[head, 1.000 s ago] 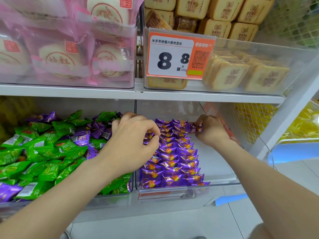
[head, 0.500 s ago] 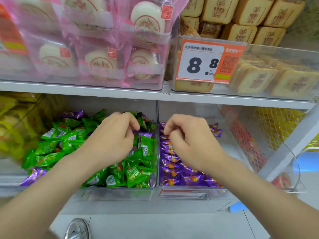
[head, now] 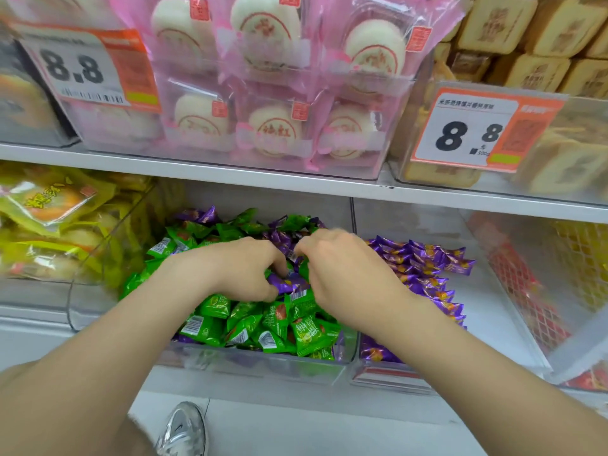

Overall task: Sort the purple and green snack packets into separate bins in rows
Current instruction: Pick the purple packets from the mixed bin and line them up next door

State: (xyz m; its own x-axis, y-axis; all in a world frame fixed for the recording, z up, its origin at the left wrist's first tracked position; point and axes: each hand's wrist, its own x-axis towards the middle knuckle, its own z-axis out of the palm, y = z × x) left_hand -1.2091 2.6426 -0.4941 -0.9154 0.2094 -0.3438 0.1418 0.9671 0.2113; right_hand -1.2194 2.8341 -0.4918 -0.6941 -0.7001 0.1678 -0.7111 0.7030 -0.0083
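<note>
Both hands are down in the mixed bin [head: 250,365], centre tub on the lower shelf: green packets [head: 306,334] heaped w/ purple strays on top & at the back. L hand [head: 245,269]: fingers curled, thumb & fingertips pinching a purple packet [head: 289,285] at mid-pile. R hand [head: 342,274]: fingers curled into the heap just beside it, tips blurred, can't tell if they hold anything. Step in hand, I'd say: pick purples out & carry them right. To do it well: one packet per pinch, by its crimped end; lift straight up so the greens leaning on it don't spill over the low front lip; cross the divider & lay it flat at the end of the purple rows [head: 424,268] in the right bin [head: 493,327], same way round as its neighbours. Wrappers look slick & light, so a loose grip prob. drops one. Plenty left: more purple shows at the back & under the front of the heap. Surface: white shop shelving [head: 230,174], clear plastic tubs side by side, yellow packs [head: 49,209] in the tub to the left, red packs [head: 526,291] behind mesh far right. Shelf above: pink-wrapped round cakes [head: 276,133], tan square cakes [head: 493,24], an 8.8 price tag [head: 467,133]. Below: pale floor [head: 312,432] & a grey trainer [head: 184,429].
</note>
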